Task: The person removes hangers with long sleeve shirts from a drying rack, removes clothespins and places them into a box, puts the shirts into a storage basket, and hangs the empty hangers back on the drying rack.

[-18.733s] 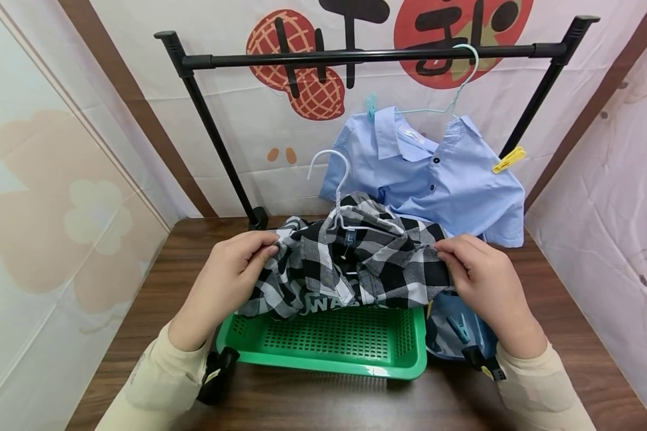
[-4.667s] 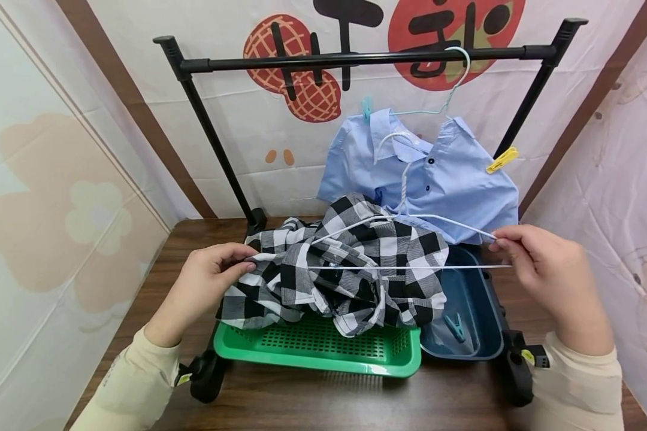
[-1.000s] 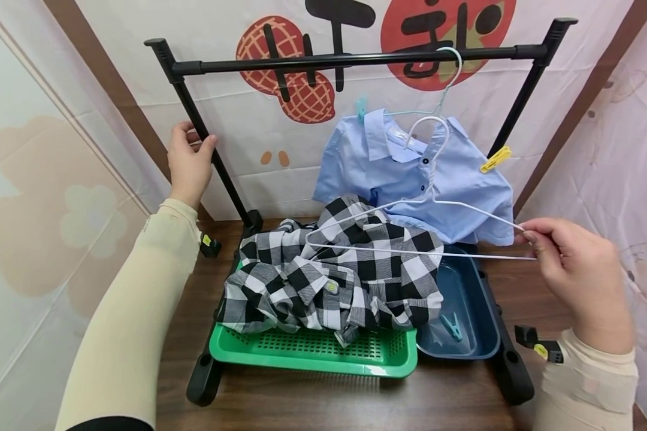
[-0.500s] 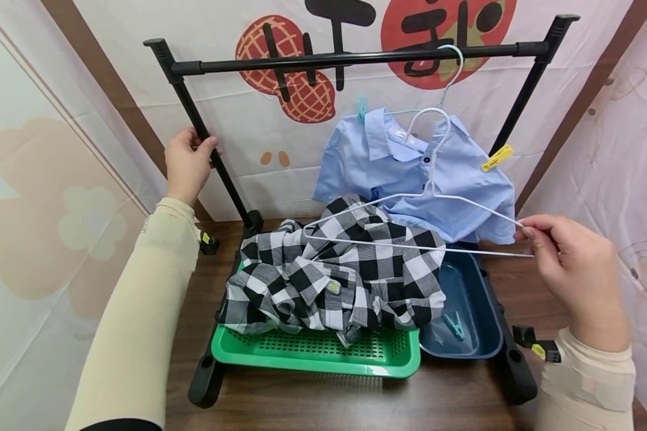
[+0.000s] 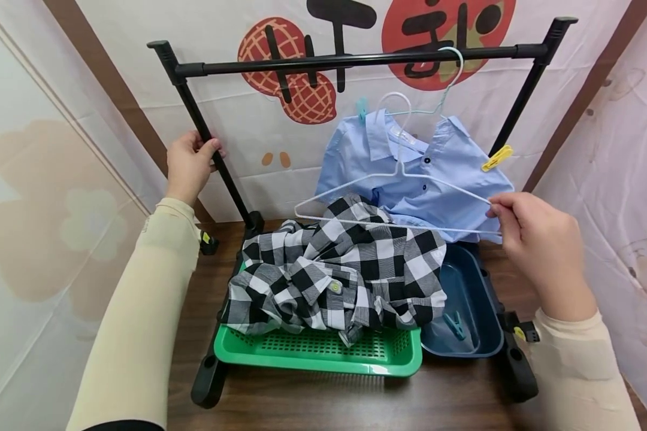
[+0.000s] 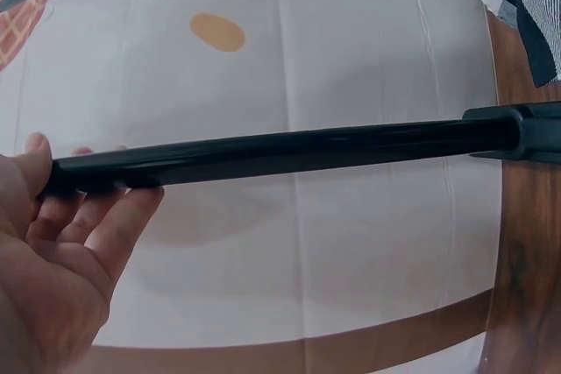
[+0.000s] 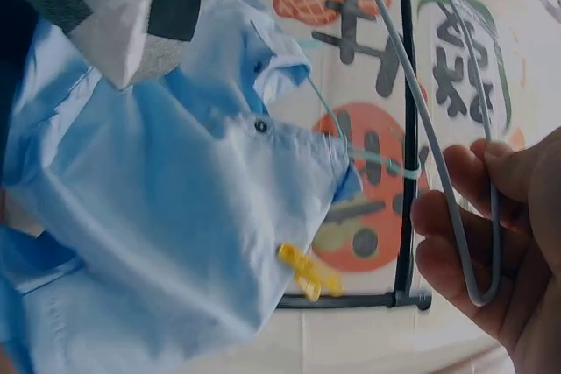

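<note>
In the head view my right hand [image 5: 539, 251] pinches one end of a white wire clothes hanger [image 5: 356, 222]. The hanger is bare and raised in front of the blue shirt, its hook pointing up below the rail. My left hand [image 5: 189, 164] grips the left post [image 5: 226, 173] of a black clothes rack; the left wrist view shows its fingers [image 6: 123, 225] curled round that post. A black-and-white checked shirt [image 5: 366, 263] lies crumpled over the green basket [image 5: 323, 363]. The right wrist view shows the hanger's narrow bend [image 7: 478, 291] lying across the right fingers.
A light blue shirt [image 5: 453, 203] hangs from the rack's top rail [image 5: 323, 62] on a pale green hanger, with a yellow clothespin [image 5: 497, 158] and a blue clothespin [image 5: 362, 111] on it. A dark blue tray [image 5: 487, 341] holding a teal clothespin [image 5: 455, 325] stands right of the basket.
Over the last second the right hand has lifted the hanger and carried it left. Earlier the left hand let go of the checked shirt and took hold of the rack post.
</note>
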`<state>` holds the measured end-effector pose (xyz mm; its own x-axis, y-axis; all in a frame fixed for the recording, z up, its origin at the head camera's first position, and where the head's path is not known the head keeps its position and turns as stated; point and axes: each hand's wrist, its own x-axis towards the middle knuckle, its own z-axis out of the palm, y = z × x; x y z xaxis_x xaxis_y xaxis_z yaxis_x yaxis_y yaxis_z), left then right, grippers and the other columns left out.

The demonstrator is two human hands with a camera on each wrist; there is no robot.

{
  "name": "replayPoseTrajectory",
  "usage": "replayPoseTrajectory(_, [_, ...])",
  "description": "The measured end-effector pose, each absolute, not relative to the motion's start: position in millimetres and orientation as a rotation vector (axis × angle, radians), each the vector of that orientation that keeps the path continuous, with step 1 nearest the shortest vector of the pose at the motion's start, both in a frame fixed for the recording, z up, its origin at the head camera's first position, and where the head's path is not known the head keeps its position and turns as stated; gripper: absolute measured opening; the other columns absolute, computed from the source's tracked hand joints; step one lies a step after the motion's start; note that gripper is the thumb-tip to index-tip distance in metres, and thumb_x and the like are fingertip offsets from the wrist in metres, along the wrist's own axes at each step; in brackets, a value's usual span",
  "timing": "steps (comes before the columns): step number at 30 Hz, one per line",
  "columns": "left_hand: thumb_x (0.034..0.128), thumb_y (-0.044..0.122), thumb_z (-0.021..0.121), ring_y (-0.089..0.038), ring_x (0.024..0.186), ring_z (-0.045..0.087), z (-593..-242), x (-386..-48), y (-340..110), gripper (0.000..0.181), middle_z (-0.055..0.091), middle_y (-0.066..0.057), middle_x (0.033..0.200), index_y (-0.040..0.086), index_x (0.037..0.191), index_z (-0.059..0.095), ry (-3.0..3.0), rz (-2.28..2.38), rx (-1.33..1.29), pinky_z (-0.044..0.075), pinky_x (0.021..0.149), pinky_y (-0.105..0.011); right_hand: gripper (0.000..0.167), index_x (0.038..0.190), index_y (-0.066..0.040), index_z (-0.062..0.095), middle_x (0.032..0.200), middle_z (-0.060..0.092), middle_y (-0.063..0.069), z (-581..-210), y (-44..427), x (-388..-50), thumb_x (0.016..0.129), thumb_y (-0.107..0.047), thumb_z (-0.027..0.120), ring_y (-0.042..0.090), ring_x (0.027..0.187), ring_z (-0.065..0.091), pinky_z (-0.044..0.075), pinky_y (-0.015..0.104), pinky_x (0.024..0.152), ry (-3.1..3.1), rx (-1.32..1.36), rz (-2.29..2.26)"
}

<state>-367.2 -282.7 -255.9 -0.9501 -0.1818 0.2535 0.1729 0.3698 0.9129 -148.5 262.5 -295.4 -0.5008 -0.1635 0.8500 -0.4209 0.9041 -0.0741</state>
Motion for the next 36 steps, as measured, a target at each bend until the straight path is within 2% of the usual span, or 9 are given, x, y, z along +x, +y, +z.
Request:
replayPoseTrajectory(7, [0.0999,0.032,0.066,-0.019,0.106,0.071,-257,-368,-282,0.037,0.07,-0.003,0.112,0.008,0.127,0.064,-2.343,-1.612,0.026,0.06,0.082,-0.026,0.023,0.109,0.002,0.073,0.092,0.074,0.019,-268,243,-171,0.103,-0.017,0.062,0.036,0.069,0.067,0.05,0.05,0.053,-2.075,0.427,0.296])
replayPoseTrajectory(14, [0.0994,0.033,0.066,-0.023,0.111,0.07,-261,-371,-280,0.039,0.07,-0.008,0.122,0.007,0.129,0.064,-2.346,-1.637,0.027,0.059,0.087,-0.029,0.026,0.107,0.001,0.073,0.089,0.074,0.018,-238,223,-192,0.105,-0.02,0.058,0.035,0.067,0.066,0.048,0.049,0.051,-2.052,0.429,0.274])
replayPoseTrajectory(23, [0.0997,0.033,0.065,-0.02,0.109,0.071,-261,-368,-282,0.04,0.07,-0.005,0.119,0.007,0.129,0.064,-2.349,-1.64,0.033,0.059,0.086,-0.029,0.033,0.107,0.0,0.071,0.088,0.072,0.017,-204,185,-217,0.109,-0.024,0.049,0.034,0.07,0.066,0.05,0.046,0.054,-2.106,0.453,0.246])
replayPoseTrajectory(31, [0.0998,0.036,0.064,-0.019,0.11,0.071,-261,-366,-284,0.035,0.071,-0.007,0.122,0.01,0.124,0.065,-2.374,-1.606,0.053,0.059,0.09,-0.033,0.033,0.108,0.0,0.07,0.09,0.072,0.017,-190,153,-233,0.109,-0.024,0.046,0.034,0.07,0.066,0.051,0.044,0.055,-2.159,0.46,0.222])
replayPoseTrajectory(36, [0.0999,0.038,0.064,-0.018,0.109,0.071,-263,-366,-283,0.037,0.071,-0.007,0.123,0.01,0.125,0.066,-2.389,-1.58,0.053,0.058,0.093,-0.036,0.024,0.105,-0.001,0.07,0.089,0.072,0.017,-188,140,-242,0.107,-0.017,0.051,0.036,0.068,0.066,0.051,0.047,0.053,-2.169,0.434,0.192])
